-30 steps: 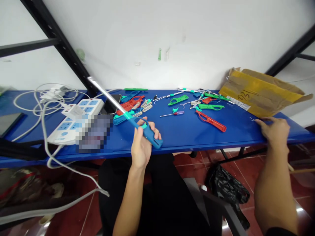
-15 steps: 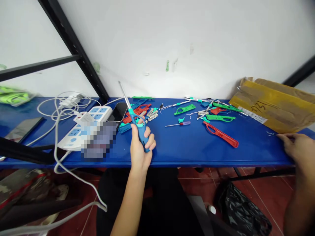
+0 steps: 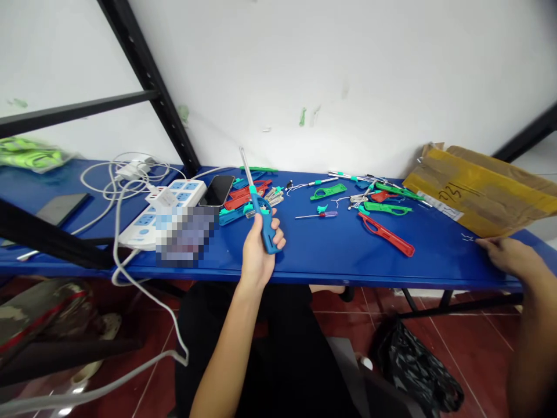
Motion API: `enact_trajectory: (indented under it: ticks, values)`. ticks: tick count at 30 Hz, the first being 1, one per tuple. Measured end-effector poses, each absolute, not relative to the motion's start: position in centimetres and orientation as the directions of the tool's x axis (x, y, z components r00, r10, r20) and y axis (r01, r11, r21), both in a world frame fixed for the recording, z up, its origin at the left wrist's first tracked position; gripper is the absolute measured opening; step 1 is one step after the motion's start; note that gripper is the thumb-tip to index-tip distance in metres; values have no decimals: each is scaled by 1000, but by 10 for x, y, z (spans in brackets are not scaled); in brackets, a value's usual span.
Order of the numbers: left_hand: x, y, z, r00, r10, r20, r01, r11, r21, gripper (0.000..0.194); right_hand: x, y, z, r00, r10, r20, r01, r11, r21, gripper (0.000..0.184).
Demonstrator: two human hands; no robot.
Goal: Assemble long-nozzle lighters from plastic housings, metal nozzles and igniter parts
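My left hand (image 3: 257,249) is wrapped round the blue handle of a long-nosed lighter (image 3: 266,231), its metal tube pointing up and slightly left above the table. At the table's right side, my right hand (image 3: 516,258) rests low with its fingers curled together, the fingertips beside several tiny screws (image 3: 467,237). Whatever those fingers hold, if anything, is too small to see. A red lighter shell half (image 3: 387,235) and a small screwdriver (image 3: 319,215) with a purple handle lie between the hands.
Green shell halves (image 3: 328,191), wires and metal tubes lie along the back of the blue table (image 3: 304,255). A taped cardboard box (image 3: 483,188) stands behind my right hand. At left are a power strip (image 3: 150,223), loose white cables and a phone (image 3: 217,190).
The camera view has shifted a little. In my left hand the lighter has come more upright and slightly right. My right hand stays by the tiny screws.
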State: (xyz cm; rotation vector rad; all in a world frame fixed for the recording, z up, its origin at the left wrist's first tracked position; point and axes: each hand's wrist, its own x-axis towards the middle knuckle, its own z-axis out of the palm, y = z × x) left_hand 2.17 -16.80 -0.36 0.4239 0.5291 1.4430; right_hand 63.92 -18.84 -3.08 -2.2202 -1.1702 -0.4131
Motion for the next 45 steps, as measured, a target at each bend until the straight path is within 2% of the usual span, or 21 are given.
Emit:
enact_trajectory:
  ticks: [3,6,8,11,13,15,17,20,23,26,32,40,45]
  values:
    - [21,-168,-2,41,996,-85,-856,79,511,26,630,-186,-12,684,632,364,728,-561,-394,61]
    - [19,-169,-3,22,997,-74,-872,56,487,27,602,-190,-1,724,568,391,689,-590,-420,57]
    - [19,-170,-3,20,997,-72,-857,54,512,29,562,-196,1,683,592,429,730,-522,-441,47]
    - [19,-171,-4,-7,999,-52,-827,23,562,37,461,-209,-1,488,713,504,823,-183,-537,24]
    - [20,-172,-5,4,999,-38,-809,25,587,42,377,-219,-6,220,804,552,802,173,-571,9]
    - [21,-173,-6,24,999,-30,-793,37,608,47,293,-225,-13,-103,815,571,690,472,-549,7]
    - [23,-173,-7,19,1000,-21,-780,28,625,50,226,-226,-21,-276,784,556,562,601,-568,6]
    - [24,-171,-7,5,1000,-15,-774,13,633,50,167,-216,-29,-320,703,635,442,704,-556,5]
    - [25,-170,-7,11,1000,-23,-792,23,610,45,152,-206,-32,-299,674,675,408,730,-548,9]
    - [26,-168,-8,-4,1000,-16,-805,6,593,41,155,-203,-33,-276,702,657,428,701,-570,10]
    - [27,-170,-10,-58,998,33,-757,-66,650,43,155,-204,-34,-284,741,609,444,664,-601,15]
    - [28,-172,-13,-74,995,73,-692,-104,715,42,152,-204,-37,-290,724,625,432,682,-590,15]
    - [29,-173,-12,-73,995,75,-690,-104,716,45,153,-205,-38,-300,716,630,418,693,-588,17]
